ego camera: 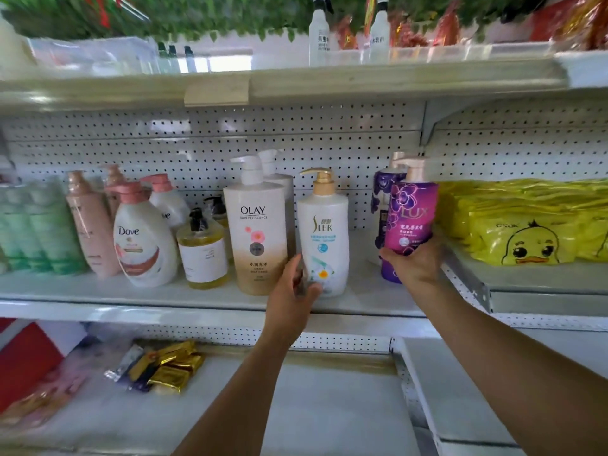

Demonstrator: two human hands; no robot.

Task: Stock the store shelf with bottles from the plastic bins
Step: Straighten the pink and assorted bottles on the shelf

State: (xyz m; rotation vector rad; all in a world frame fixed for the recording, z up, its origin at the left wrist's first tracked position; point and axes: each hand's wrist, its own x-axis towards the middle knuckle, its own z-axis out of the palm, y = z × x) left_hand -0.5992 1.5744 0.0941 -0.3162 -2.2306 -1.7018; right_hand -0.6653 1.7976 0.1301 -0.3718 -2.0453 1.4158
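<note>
Left hand point(291, 286) gripping base of white SLEK pump bottle with gold nozzle point(324, 232) on white metal shelf point(197, 299). Right hand point(413, 263) gripping magenta LUX pump bottle point(411, 213), raised before darker purple bottle point(383, 205). Risk: toppling neighbouring cream OLAY bottle point(255, 225) through crowding.

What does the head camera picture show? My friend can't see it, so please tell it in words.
Two hands put bottles on a white store shelf: the left hand grips a white Slek bottle standing there, and the right hand holds a purple Lux bottle. Olay and Dove bottles stand to the left.
</note>
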